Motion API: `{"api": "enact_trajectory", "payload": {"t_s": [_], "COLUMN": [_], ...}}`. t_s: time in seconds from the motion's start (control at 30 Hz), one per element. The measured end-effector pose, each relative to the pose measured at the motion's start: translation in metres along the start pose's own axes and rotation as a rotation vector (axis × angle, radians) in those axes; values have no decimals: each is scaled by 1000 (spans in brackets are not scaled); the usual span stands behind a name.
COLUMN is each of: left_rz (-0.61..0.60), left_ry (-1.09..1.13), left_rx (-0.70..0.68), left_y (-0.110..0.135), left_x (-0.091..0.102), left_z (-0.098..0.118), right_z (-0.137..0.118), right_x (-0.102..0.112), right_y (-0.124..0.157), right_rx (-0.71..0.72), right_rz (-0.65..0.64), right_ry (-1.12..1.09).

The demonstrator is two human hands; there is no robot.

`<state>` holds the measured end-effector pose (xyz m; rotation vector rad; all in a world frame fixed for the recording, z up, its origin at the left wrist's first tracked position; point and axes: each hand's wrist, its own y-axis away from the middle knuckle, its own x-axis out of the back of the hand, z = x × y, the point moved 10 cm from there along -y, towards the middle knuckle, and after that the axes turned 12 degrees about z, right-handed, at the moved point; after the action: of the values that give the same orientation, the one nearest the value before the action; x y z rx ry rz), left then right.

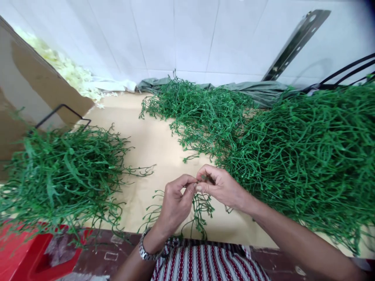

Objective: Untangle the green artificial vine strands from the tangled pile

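My left hand [176, 201] and my right hand [224, 186] meet over the near middle of the table, thumbs and fingertips pinched together. Between them they grip a small green artificial plant sprig [200, 210], whose thin branching stems droop below the fingers toward the table edge. Other fine stems [154, 210] stick out to the left of my left hand. The exact joint at the fingertips is too small and covered to make out. On the right, close by my right forearm, spreads a large heap of green stems [307, 156].
A leafier green bundle [67, 168] lies at left, before a cardboard box [26, 78] and a bent black wire [63, 106]. Another green pile [202, 113] sits at the back. Pale yellow petals [70, 74] lie behind the box. A metal bracket [295, 45] leans against the wall; a red plastic stool [29, 257] stands front left.
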<state>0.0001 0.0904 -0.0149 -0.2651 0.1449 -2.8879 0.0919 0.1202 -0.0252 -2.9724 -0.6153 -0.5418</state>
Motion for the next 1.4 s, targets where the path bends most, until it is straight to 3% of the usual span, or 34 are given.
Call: {"api": "enact_trajectory", "payload": {"t_s": [0.27, 0.47, 0.6, 0.7, 0.8, 0.97, 1.1, 1.27, 1.4], "left_rz": [32, 122, 178, 184, 185, 205, 246, 289, 315], "left_ry": [229, 271, 247, 240, 253, 300, 324, 313, 197], "left_rx": [198, 244, 241, 223, 212, 209, 195, 194, 149], "left_y": [-6, -12, -16, -18, -18, -16, -14, -15, -15], "left_x": [0, 11, 21, 24, 25, 25, 29, 38, 45], "left_z": [-19, -32, -36, -37, -38, -39, -41, -43, -37], "right_z": [-3, -16, -30, -23, -9, 1, 0, -1, -26], "right_x": [1, 27, 29, 27, 29, 17, 18, 38, 73], "right_y": [-8, -4, 6, 8, 5, -3, -6, -6, -3], "right_rx": [4, 175, 275, 222, 115, 81, 108, 80, 225], "right_rz": [-20, 151, 73, 40, 114, 149, 205, 233, 409], "right_ry": [-65, 164, 323, 439, 484, 456, 306, 137, 375]}}
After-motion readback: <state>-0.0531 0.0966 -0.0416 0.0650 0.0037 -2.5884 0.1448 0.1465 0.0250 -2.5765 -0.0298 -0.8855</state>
